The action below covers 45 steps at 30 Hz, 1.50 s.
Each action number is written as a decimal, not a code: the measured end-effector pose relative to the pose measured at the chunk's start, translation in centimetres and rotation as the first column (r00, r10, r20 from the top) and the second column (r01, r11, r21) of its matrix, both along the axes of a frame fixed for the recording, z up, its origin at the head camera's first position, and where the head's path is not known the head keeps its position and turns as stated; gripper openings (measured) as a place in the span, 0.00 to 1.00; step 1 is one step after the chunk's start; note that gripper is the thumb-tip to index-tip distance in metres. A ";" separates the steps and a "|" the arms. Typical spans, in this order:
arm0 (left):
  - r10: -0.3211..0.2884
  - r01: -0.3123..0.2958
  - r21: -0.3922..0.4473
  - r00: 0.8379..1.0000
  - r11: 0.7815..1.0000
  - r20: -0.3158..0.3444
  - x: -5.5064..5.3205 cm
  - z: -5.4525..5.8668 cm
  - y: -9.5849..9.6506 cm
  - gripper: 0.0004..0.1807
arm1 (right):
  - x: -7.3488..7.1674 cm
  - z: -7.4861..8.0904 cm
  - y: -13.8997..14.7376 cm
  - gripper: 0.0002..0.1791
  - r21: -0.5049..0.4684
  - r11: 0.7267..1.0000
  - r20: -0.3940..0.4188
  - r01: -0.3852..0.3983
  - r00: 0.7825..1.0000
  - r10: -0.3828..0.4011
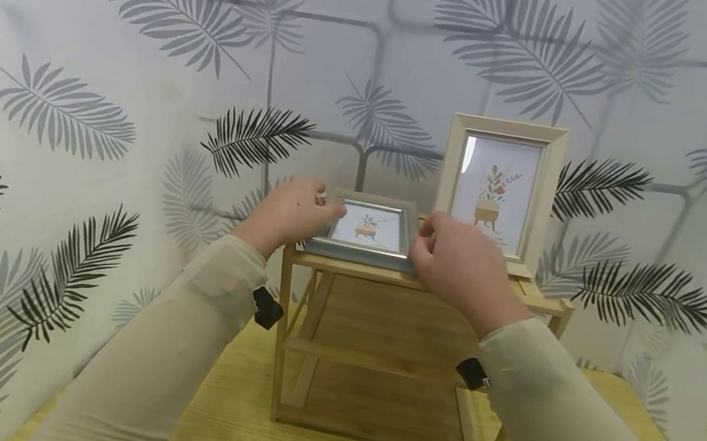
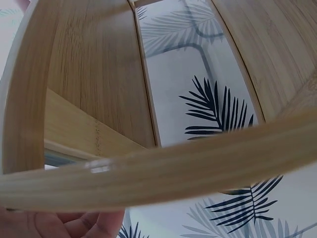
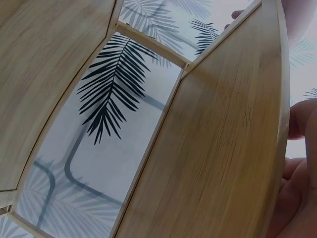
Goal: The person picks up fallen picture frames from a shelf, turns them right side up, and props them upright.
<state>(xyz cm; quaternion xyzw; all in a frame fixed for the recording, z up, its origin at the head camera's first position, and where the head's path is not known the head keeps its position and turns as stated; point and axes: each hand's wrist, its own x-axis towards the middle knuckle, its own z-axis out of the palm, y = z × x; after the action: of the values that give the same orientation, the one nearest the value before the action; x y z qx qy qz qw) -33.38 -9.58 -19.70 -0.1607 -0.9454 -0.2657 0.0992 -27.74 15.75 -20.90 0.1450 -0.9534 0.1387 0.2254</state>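
A silver-grey picture frame (image 1: pixel 358 253) with a potted-plant print lies face up on the top board of a small wooden shelf (image 1: pixel 386 362). My left hand (image 1: pixel 289 216) holds its left side, thumb at the border. At the opposite side my right hand (image 1: pixel 463 270) grips the right border with bent fingers. Behind the right hand a larger cream picture frame (image 1: pixel 542 205) with a similar print stands upright on the shelf. Both wrist views look into the shelf from below; curled fingers (image 2: pixel 74 225) show at the left one's lower edge, and right-hand fingers (image 3: pixel 294 186) beside the board.
The shelf has two lower boards and thin side posts, and it stands on a yellow wood-grain table (image 1: pixel 221 425). Close behind and around it hangs a pale backdrop (image 1: pixel 156 102) printed with grey and black leaves.
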 end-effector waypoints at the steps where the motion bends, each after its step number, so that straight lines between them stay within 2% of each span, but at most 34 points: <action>1: 0.000 0.000 0.000 1.000 1.000 0.013 -0.1 0.0 0.0 0.41 | 0.0 0.0 -0.1 0.14 0.006 1.000 0.002 0.000 1.000 -0.001; 12: 0.017 -0.019 0.014 0.990 1.000 0.142 -0.3 0.4 0.0 0.39 | -0.1 0.3 -0.5 0.12 0.026 1.000 0.027 -0.005 1.000 0.004; 19: -0.002 0.004 -0.009 0.986 1.000 0.167 -0.3 0.5 0.0 0.33 | -0.3 0.1 -0.7 0.10 0.000 1.000 0.032 -0.015 0.999 0.015; 25: -0.023 0.019 0.027 0.982 0.999 0.188 -0.3 0.2 0.1 0.32 | -0.4 -0.2 -0.9 0.10 -0.020 1.000 0.024 -0.011 1.000 0.011; 34: -0.036 0.030 0.038 0.987 0.999 0.158 -0.3 -0.1 0.0 0.29 | -0.4 -0.6 -1.0 0.11 -0.045 0.999 0.005 -0.016 1.000 0.016; 40: -0.033 0.031 0.018 0.989 0.999 0.141 -0.3 -0.2 0.0 0.21 | -0.5 -0.9 -1.0 0.11 -0.062 0.998 -0.014 -0.020 1.000 0.019; 42: -0.032 0.030 0.017 0.990 0.999 0.135 -0.3 -0.2 0.0 0.22 | -0.5 -1.0 -0.9 0.11 -0.068 0.997 -0.017 -0.026 1.000 0.025; 45: -0.027 0.025 0.015 0.991 1.000 0.129 -0.2 -0.3 0.0 0.28 | -0.5 -1.1 -0.9 0.11 -0.078 0.996 -0.018 -0.032 0.999 0.030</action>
<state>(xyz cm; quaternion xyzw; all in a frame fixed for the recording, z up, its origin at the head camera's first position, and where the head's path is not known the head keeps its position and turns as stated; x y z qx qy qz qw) -33.58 -9.56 -19.95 -0.1548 -0.9458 -0.2833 0.0353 -28.26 14.83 -21.99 0.1520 -0.9429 0.1784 0.2368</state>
